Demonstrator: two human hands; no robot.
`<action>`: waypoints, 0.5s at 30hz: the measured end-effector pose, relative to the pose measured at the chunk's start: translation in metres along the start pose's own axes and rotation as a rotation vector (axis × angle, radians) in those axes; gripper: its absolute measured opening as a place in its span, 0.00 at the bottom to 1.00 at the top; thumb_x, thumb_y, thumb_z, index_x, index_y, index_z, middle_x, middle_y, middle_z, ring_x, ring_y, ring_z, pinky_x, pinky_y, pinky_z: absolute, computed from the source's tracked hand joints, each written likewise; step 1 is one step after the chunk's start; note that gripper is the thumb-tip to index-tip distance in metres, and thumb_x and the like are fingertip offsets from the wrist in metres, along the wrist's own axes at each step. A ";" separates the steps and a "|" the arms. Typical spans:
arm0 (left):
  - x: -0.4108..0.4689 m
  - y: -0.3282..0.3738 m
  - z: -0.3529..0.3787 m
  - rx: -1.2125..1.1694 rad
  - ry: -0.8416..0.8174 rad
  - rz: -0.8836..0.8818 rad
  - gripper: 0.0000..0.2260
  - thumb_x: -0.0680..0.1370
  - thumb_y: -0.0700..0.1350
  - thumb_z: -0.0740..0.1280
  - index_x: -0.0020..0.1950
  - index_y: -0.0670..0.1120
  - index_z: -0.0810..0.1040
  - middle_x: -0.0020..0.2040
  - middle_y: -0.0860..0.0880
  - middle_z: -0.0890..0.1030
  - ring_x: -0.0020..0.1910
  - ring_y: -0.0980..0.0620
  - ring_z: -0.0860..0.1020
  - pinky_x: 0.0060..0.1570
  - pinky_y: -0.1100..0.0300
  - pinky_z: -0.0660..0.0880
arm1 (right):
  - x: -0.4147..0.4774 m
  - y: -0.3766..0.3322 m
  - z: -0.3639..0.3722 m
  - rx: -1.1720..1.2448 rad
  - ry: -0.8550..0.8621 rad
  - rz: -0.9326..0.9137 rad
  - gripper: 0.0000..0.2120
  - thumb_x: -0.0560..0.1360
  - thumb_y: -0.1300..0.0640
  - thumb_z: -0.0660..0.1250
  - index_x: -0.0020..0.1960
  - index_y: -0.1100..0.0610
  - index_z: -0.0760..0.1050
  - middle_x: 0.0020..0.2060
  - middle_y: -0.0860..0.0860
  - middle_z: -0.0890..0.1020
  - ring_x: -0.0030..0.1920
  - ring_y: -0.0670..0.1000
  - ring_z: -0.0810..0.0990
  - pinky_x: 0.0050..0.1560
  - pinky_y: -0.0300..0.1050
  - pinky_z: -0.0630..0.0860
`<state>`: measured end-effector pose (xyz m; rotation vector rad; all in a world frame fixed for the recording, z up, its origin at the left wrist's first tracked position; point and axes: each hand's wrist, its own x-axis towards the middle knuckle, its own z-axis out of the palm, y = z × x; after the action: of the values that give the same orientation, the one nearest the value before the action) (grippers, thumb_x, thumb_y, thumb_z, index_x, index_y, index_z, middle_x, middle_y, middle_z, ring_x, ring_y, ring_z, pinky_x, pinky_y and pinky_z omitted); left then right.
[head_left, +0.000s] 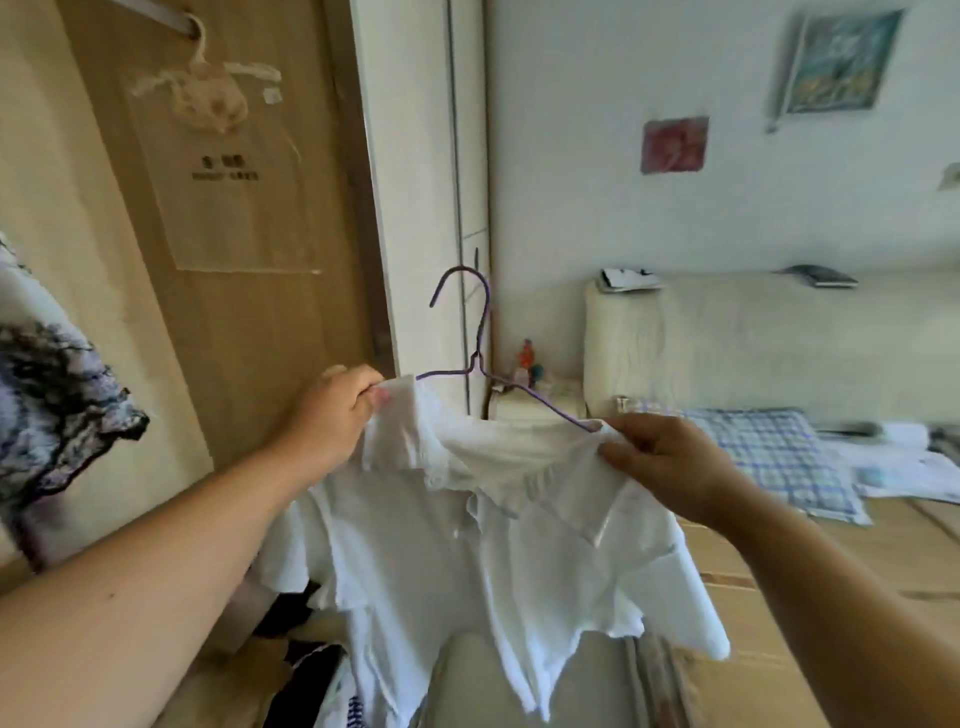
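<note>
Now my left hand (332, 410) pinches the left shoulder of the white shirt (467, 530), fingers curled round the cloth and the end of the purple hanger (480, 364); my right hand (660, 462) grips the other shoulder just where the wire slips under the collar; the shirt hangs between them, held up in the air before the wooden door (234, 208); the hook stands upright above it; a checked pillow (779, 452) lies on the bed to the right.

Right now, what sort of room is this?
Probably a home bedroom: a checked pillow on a bed, a padded headboard behind it, and a white shirt on a purple hanger held by the left hand and right hand.
</note>
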<state>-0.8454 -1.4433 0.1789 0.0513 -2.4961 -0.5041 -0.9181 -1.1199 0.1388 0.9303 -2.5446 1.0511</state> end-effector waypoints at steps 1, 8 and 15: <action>-0.010 0.002 0.003 0.002 0.009 0.027 0.07 0.80 0.42 0.62 0.46 0.41 0.78 0.41 0.42 0.74 0.42 0.46 0.72 0.38 0.57 0.58 | -0.020 -0.005 0.000 -0.031 -0.012 0.043 0.12 0.74 0.52 0.67 0.38 0.34 0.76 0.29 0.39 0.77 0.34 0.40 0.74 0.37 0.38 0.70; -0.060 0.024 0.029 -0.111 -0.154 0.184 0.05 0.79 0.46 0.64 0.43 0.49 0.77 0.41 0.48 0.74 0.44 0.49 0.72 0.41 0.58 0.61 | -0.157 -0.033 -0.001 -0.031 -0.009 0.295 0.07 0.73 0.52 0.68 0.36 0.42 0.77 0.25 0.41 0.72 0.28 0.42 0.68 0.30 0.33 0.65; -0.127 0.120 0.096 -0.257 -0.436 0.452 0.06 0.79 0.46 0.63 0.47 0.48 0.80 0.42 0.48 0.75 0.44 0.51 0.71 0.41 0.59 0.61 | -0.327 -0.034 -0.033 0.160 0.033 0.732 0.05 0.70 0.51 0.71 0.40 0.40 0.80 0.28 0.43 0.76 0.31 0.42 0.73 0.35 0.41 0.70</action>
<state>-0.7846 -1.2805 0.0813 -0.7804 -2.7078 -0.6887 -0.6450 -0.9620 0.0398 -0.0364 -2.8599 1.4385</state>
